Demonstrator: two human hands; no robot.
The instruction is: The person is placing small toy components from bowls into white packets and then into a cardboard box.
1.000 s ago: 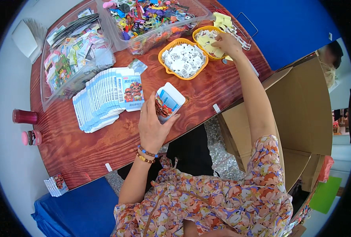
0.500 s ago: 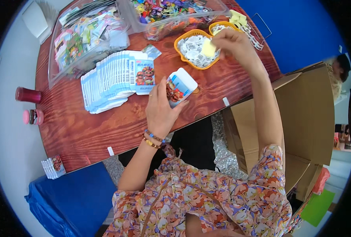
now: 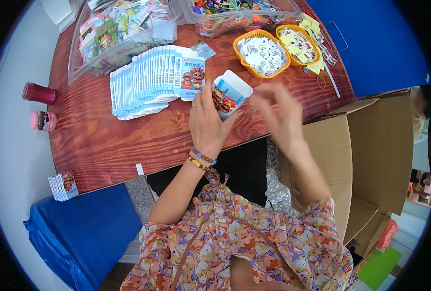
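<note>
1. While its fingers clamp a small open carton [image 3: 229, 93], the left hand [image 3: 206, 123] hovers over the table's near edge.
2. At three o'clock, the blurred right hand [image 3: 278, 110] spreads its fingers.
3. Flat cartons [image 3: 152, 80] lie at ten o'clock, an orange basket [image 3: 260, 52] at one o'clock; bare wooden table [image 3: 109, 140] lies leftward.

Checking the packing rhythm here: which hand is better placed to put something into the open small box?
Right. The left hand is occupied gripping the small box, open end up. The right hand, blurred, hovers just beside that opening, so it probably has the shorter path.
</note>
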